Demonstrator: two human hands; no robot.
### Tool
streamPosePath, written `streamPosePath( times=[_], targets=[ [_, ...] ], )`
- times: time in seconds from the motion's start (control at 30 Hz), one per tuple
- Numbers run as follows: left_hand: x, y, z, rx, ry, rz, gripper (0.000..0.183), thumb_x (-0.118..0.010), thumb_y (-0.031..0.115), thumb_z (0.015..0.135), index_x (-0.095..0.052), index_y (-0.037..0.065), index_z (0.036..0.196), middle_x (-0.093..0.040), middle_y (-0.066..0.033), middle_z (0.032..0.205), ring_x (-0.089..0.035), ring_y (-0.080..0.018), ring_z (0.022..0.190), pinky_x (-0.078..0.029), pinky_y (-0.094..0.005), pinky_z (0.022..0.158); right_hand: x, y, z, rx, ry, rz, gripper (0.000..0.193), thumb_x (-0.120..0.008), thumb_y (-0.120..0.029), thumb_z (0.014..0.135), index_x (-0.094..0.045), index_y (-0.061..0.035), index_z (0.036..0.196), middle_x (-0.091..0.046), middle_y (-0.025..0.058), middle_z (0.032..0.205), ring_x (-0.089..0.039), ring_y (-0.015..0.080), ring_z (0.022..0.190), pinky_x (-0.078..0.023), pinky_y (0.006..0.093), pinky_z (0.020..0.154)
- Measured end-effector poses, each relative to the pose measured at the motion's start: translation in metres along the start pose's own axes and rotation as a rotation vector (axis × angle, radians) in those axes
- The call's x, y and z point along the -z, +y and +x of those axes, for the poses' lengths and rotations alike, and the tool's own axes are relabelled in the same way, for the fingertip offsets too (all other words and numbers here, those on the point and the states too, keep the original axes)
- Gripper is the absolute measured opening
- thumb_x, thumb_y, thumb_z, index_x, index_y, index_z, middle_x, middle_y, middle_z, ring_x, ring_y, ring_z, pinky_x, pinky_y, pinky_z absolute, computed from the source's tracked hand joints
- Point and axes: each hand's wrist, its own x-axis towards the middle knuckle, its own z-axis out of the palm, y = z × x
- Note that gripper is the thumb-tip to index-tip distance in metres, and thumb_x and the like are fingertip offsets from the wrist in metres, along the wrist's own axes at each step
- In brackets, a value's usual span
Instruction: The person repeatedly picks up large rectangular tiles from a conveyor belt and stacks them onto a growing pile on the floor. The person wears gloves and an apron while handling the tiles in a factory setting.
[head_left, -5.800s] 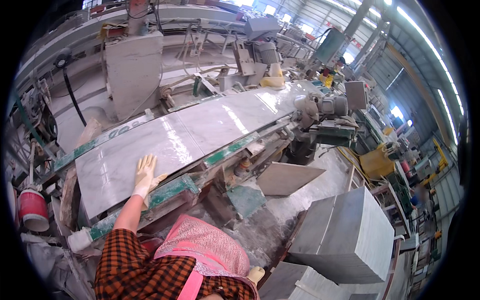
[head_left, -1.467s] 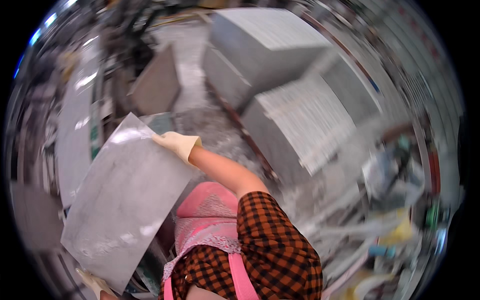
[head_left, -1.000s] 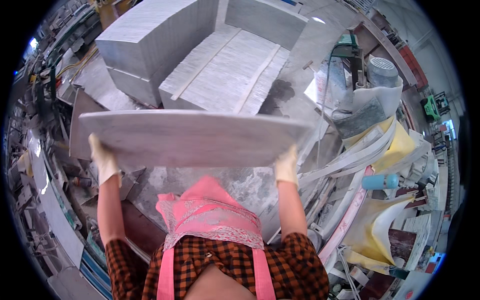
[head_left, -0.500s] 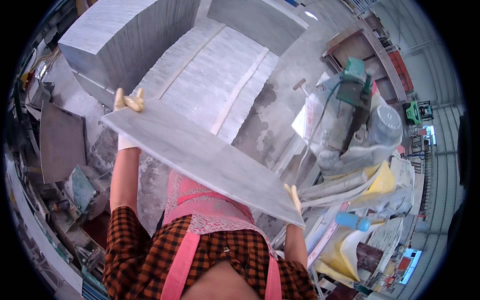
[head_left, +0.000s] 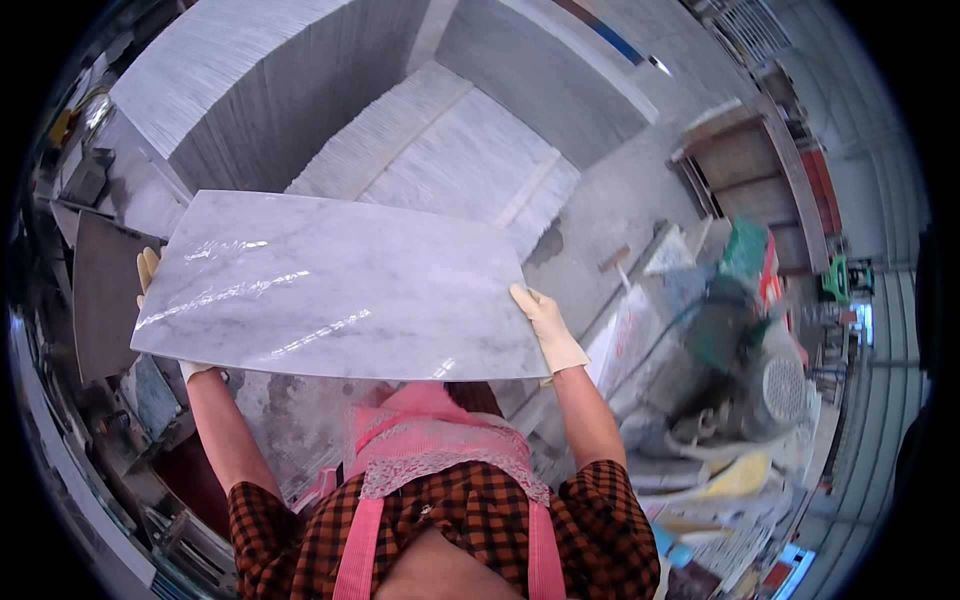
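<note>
A polished grey-white marble slab [head_left: 340, 270] is held up in front of me, its veined face turned up and catching bright reflections. My left hand [head_left: 148, 272], in a cream rubber glove, grips its left end; the fingertips show past the edge and the rest is behind the slab. At the right end my gloved right hand [head_left: 545, 330] is closed round the short edge, with fingers on top near the corner. Beyond the slab lies a low stack of slabs [head_left: 440, 150] on edge, with pale strips across it.
A tall stack of slabs [head_left: 290, 110] rises at the far left, and a grey panel [head_left: 540, 80] stands behind the low stack. To the right are a dusty motor machine [head_left: 730, 350], a hammer [head_left: 615, 262] and a wooden frame [head_left: 745, 170]. Stone offcuts [head_left: 110, 300] lean at the left.
The slab has tilted from nearly edge-on to showing its broad polished face, and is more level across. My right hand has risen; my left has moved left and lower.
</note>
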Motion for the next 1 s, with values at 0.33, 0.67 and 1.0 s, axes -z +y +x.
streamPosePath(
  times=[0.33,0.67,1.0],
  targets=[
    [-0.129,-0.163,0.070,0.078,-0.138,0.219,0.055,-0.041,0.037,0.100,-0.037,0.004,0.144,-0.037,-0.0139,0.149,-0.037,-0.0227,0.136,-0.032,-0.0392,0.113,0.093,-0.035,0.163,-0.010,0.090,0.177,0.038,-0.062,-0.029,0.093,-0.064,0.0044,0.110,-0.067,0.0093,0.105,-0.063,0.0140,0.086,-0.052,0.0286,0.076],
    [-0.275,-0.410,0.119,0.550,-0.303,-0.229,0.050,-0.034,0.028,0.101,-0.032,0.008,0.147,-0.039,-0.0116,0.149,-0.046,-0.0252,0.129,-0.042,-0.0367,0.107,0.186,-0.057,0.227,0.125,0.398,0.415,0.036,-0.060,-0.028,0.095,-0.060,0.0029,0.114,-0.067,0.0120,0.107,-0.066,0.0207,0.089,-0.055,0.0333,0.078],
    [-0.315,-0.485,0.131,0.611,-0.155,-0.015,0.050,-0.025,0.026,0.101,-0.033,0.010,0.148,-0.038,-0.0138,0.148,-0.045,-0.0278,0.131,-0.042,-0.0365,0.108,0.186,-0.093,0.266,0.013,0.528,0.381,0.039,-0.058,-0.030,0.094,-0.057,0.0012,0.118,-0.066,0.0109,0.106,-0.065,0.0214,0.089,-0.054,0.0338,0.077]
  ],
)
